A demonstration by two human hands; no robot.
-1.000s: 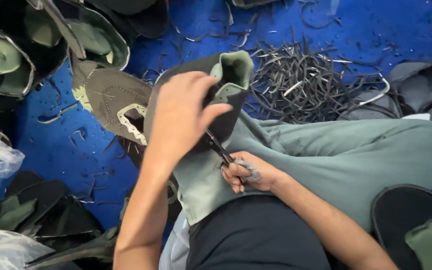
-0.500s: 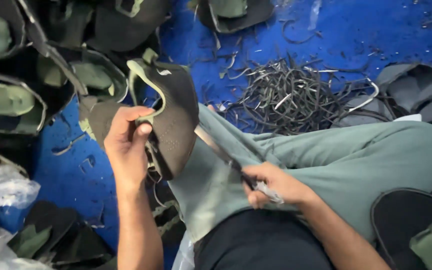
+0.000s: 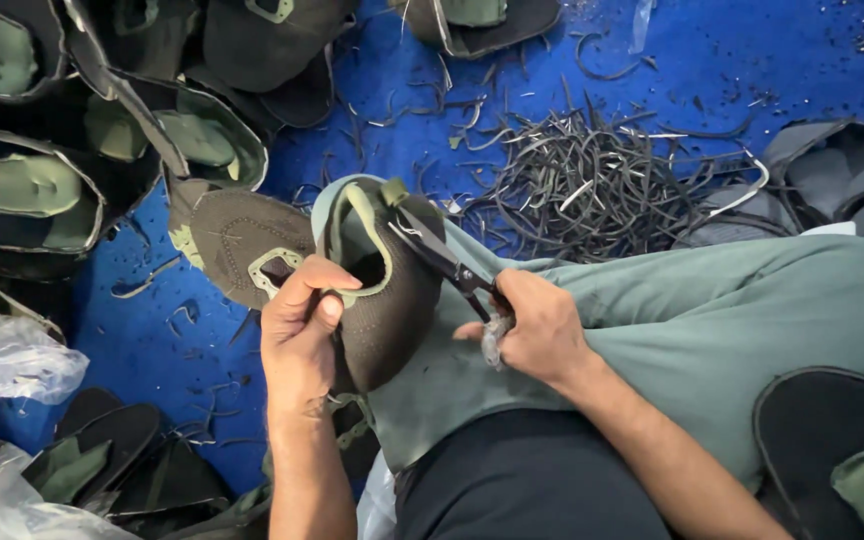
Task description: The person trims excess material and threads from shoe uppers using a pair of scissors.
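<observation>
Gripping a dark knit shoe upper [image 3: 392, 300], our left hand [image 3: 297, 335] closes thumb and fingers on its pale green collar edge, holding it upright over our lap. Our right hand [image 3: 542, 330] is curled tight round the handles of scissors [image 3: 447, 262], which have a scrap of pale cloth wound about them. The blades point up and away from this grip toward the upper's opening, slightly parted, their tips touching or just over the green rim; we cannot tell whether they bite the fabric.

Under both hands lies our leg in grey-green trousers [image 3: 702, 320], stretching off to the right of the right hand. Just left of the left grip, a second upper [image 3: 237, 250] lies flat on the blue floor [image 3: 152, 340], showing a pale stitched patch. Beyond the scissors, further from us, a heap of thin dark trimmed strips [image 3: 592, 185] is spread over the floor. Far to the left of the left hand, more black uppers with green linings [image 3: 22, 190] are stacked. Below and left of that hand lies crumpled clear plastic [image 3: 7, 355]. Right of the right hand, by our knee, sit grey pieces [image 3: 832, 180], and lower right a black piece with a green pad [image 3: 842, 450].
</observation>
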